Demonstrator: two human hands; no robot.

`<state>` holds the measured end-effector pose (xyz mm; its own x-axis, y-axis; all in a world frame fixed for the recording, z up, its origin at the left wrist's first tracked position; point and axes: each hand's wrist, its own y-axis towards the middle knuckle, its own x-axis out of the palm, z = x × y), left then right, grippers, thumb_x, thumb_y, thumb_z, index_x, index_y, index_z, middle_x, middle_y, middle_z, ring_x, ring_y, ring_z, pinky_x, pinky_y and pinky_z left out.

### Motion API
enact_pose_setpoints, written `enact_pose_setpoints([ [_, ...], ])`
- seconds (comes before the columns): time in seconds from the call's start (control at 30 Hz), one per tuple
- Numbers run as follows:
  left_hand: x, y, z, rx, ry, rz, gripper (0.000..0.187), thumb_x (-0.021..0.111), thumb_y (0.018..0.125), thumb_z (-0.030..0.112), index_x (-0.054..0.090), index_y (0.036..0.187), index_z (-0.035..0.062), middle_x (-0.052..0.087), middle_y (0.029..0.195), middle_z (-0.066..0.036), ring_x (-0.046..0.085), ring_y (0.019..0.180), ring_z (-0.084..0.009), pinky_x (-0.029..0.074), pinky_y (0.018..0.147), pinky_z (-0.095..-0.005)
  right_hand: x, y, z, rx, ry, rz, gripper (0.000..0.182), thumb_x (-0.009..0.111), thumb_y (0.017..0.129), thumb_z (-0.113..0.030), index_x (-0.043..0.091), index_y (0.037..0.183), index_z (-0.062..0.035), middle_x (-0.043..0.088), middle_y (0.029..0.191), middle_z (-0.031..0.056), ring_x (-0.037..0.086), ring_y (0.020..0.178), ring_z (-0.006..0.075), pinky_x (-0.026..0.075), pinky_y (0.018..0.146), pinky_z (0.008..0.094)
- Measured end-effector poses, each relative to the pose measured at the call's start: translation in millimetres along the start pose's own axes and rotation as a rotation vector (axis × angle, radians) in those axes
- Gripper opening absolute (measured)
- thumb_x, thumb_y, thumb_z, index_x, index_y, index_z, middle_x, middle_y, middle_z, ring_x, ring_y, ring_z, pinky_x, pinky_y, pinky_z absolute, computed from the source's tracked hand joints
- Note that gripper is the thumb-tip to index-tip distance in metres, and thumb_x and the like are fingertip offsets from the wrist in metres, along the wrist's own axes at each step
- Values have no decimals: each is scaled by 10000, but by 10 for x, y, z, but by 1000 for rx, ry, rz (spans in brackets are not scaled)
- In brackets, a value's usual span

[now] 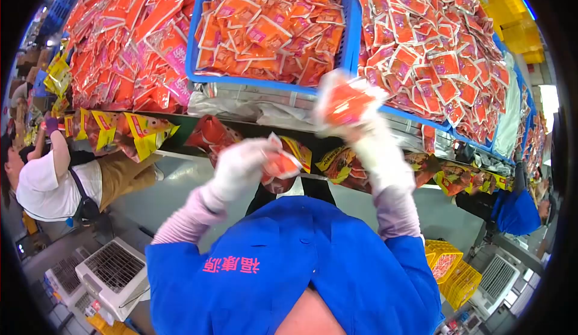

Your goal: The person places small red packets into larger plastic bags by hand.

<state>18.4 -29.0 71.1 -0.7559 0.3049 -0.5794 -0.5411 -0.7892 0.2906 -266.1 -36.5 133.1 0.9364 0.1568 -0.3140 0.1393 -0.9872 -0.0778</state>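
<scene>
White gloves cover both hands. My left hand (244, 165), blurred at the edges, has its fingers closed on a small red packet (282, 164) above the row of standing bags. My right hand (355, 121) is smeared by motion and holds red-and-white packets (348, 101) in front of the middle blue crate (253, 83). That crate is heaped with orange-red packets (265, 31). Beneath my hands, a red bag (212, 135) and a yellow-and-red bag (338, 161) stand in a line along the conveyor.
Large red packets (129, 40) are piled at the left, and small red packets (421, 52) fill the right crate. A person in a white shirt (57, 184) works at the far left. Another person in blue (518, 208) is at the right. Yellow crates (460, 282) stand lower right.
</scene>
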Motion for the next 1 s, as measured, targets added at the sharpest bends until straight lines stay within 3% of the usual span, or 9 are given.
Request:
enact_pose_setpoints([
  [0.17,288,-621,-215,-495,519,-490,373,764,760,304,695,1033,60,709,1003,-123,683,929,-288,529,918,-412,1346,67,495,-33,-590,-757,329,607,920,-175,684,1223,-72,721,1123,190,699,1003,376,554,895,416],
  [0.27,70,-748,-305,82,776,-326,297,729,756,297,678,904,44,666,852,-62,655,960,-256,432,1045,-460,1915,215,949,116,-1013,-906,212,614,884,-171,750,1021,-86,755,1006,132,729,953,319,577,835,426],
  [0.37,81,-863,-622,56,768,-464,74,610,734,158,656,738,101,653,774,-54,648,876,-234,493,927,-368,2811,408,1549,183,-1150,-916,196,618,895,-211,765,982,-117,763,1019,77,736,943,276,576,829,397],
  [0.57,-378,-557,-393,-147,598,-641,147,703,794,251,698,788,104,684,774,-81,679,781,-304,531,729,-414,1893,629,346,89,-893,-1030,288,631,885,-249,726,1116,-106,750,1081,118,711,1026,292,553,882,405],
  [0.63,-538,-57,-322,-269,318,-462,224,744,835,311,721,870,90,694,844,-127,676,826,-341,532,740,-444,876,541,-130,31,-358,-718,317,632,838,-150,730,1134,-93,736,1047,165,702,1009,328,544,904,418],
  [0.7,-468,570,-388,-270,285,-119,202,720,880,259,688,892,59,668,842,-163,656,807,-367,516,710,-434,63,560,244,-121,-584,53,311,638,816,-207,734,1074,-62,720,1011,221,702,995,335,540,873,443],
  [0.73,-365,913,-572,-260,432,-41,234,695,912,273,673,945,42,678,879,-179,666,835,-370,518,722,-432,-424,780,607,173,-591,200,311,665,831,-238,726,1071,-51,717,1012,229,702,1007,338,543,867,456],
  [0.87,344,2019,-1468,-633,688,-49,467,713,867,457,660,1131,75,721,955,-204,695,978,-399,554,833,-496,-880,1137,2089,353,-1094,308,352,608,890,-160,657,1234,-104,712,1020,225,691,992,399,542,877,484],
  [1.0,515,1996,-1898,-538,756,-152,208,621,882,244,707,1039,137,732,961,-155,701,949,-376,560,797,-490,-977,1125,2158,371,-1047,132,465,588,844,-114,623,1306,-141,699,1009,259,688,973,409,553,874,481],
])
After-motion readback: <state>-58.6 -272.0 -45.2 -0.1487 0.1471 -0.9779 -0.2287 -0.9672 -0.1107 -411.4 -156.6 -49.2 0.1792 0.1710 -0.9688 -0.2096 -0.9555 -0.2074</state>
